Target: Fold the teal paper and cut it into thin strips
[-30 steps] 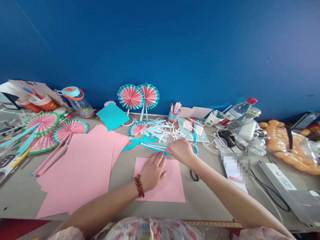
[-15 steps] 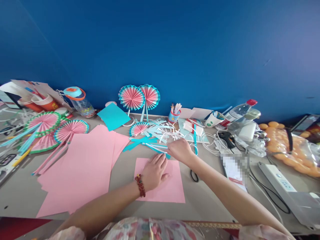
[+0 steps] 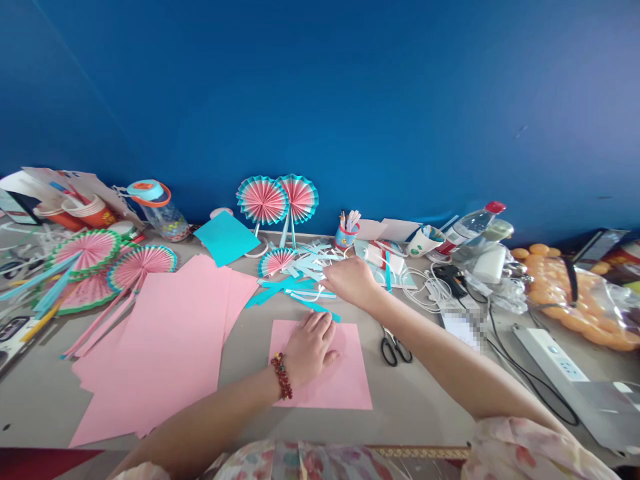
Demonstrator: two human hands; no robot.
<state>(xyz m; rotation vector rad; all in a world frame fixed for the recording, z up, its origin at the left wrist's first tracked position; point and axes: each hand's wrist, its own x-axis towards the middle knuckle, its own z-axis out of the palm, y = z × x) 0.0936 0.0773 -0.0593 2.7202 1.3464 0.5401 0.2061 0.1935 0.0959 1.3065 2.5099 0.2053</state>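
Note:
My left hand lies flat, fingers stretched out, on a pink square of paper on the desk in front of me. Beyond it my right hand is closed in a pinch over a pile of white and light blue paper strips. A thin white paper strip shows at its fingertips, though the grip itself is partly hidden. Flat turquoise strips lie just left of that hand. Black-handled scissors rest on the desk, their blades partly under my right forearm.
Overlapping pink sheets spread on the left, beside folded paper fans. A turquoise sheet, standing fans and a pen cup line the blue wall. Cables, a bottle and a power strip occupy the right.
My right hand has moved slightly left and away from me, over the strips. More of the scissors shows now. My left hand stays flat on the pink paper.

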